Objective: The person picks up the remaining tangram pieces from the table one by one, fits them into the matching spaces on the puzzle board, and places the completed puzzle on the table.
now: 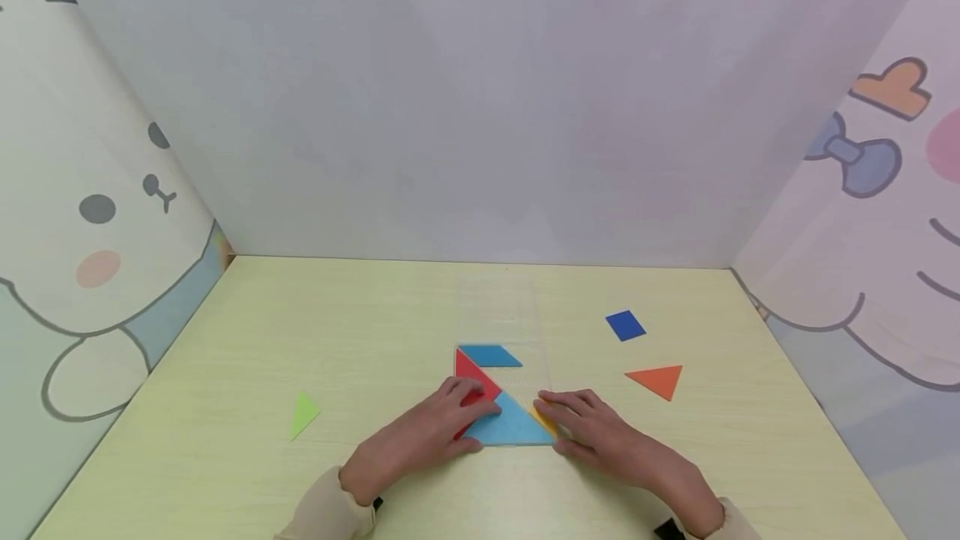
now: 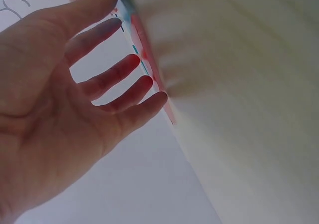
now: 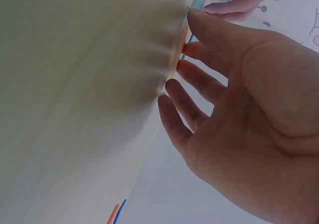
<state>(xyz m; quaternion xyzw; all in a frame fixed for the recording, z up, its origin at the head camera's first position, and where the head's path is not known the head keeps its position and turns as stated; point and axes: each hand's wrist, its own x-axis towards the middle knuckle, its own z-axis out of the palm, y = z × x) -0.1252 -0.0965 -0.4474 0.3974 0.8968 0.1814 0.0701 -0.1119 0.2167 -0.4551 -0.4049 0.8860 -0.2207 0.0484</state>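
Note:
Tangram pieces lie together at the middle of the table. My left hand (image 1: 431, 430) rests its spread fingertips on the red triangle (image 1: 470, 368) and the edge of the light blue triangle (image 1: 512, 427). My right hand (image 1: 611, 438) touches the yellow piece (image 1: 545, 422), which sits along the light blue triangle's slanted side and is mostly hidden under the fingers. Behind the red triangle lies a blue parallelogram (image 1: 491, 355). Both wrist views show relaxed, slightly bent fingers with their tips down on the pieces.
A green triangle (image 1: 304, 416) lies off to the left. On the right are a dark blue square (image 1: 626, 325) and an orange triangle (image 1: 660, 381). A faint transparent sheet or tray (image 1: 498, 307) stretches behind the pieces. Printed cloth walls surround the wooden table (image 1: 187, 473).

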